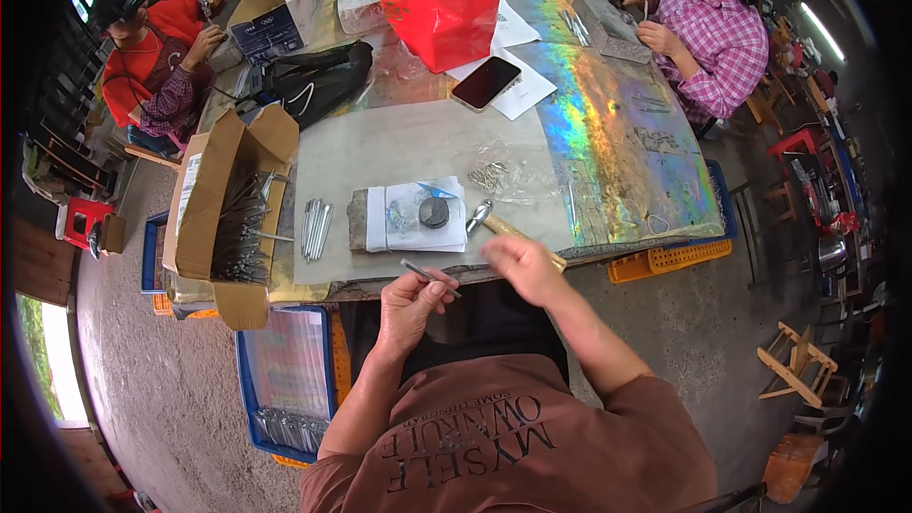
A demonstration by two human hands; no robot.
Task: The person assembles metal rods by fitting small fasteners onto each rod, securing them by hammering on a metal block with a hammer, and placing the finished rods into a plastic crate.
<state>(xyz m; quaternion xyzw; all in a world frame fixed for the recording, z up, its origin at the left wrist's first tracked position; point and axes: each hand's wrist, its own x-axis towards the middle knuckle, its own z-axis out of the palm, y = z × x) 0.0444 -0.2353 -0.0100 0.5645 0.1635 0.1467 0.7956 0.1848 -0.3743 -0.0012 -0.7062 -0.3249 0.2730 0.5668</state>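
My left hand [408, 306] is closed round a thin grey metal rod [416, 269], just off the table's front edge. My right hand [522, 268], smeared by motion, is at the wooden handle of a hammer [503, 227]; whether its fingers grip the handle does not show. The hammer's metal head rests beside a stack of white paper sheets [391, 218] lying on a grey block [358, 218]. On the sheets sits a round black disc [434, 213]. Left of the block, several similar metal rods [316, 229] lie side by side.
A cardboard box [204, 192] full of metal rods stands at left. Small metal pieces [489, 174] lie on clear plastic. Farther back are a phone [486, 83], a red bag [440, 9] and a black bag [332, 81]. Two people work across the table. A blue tray [243, 370] sits below.
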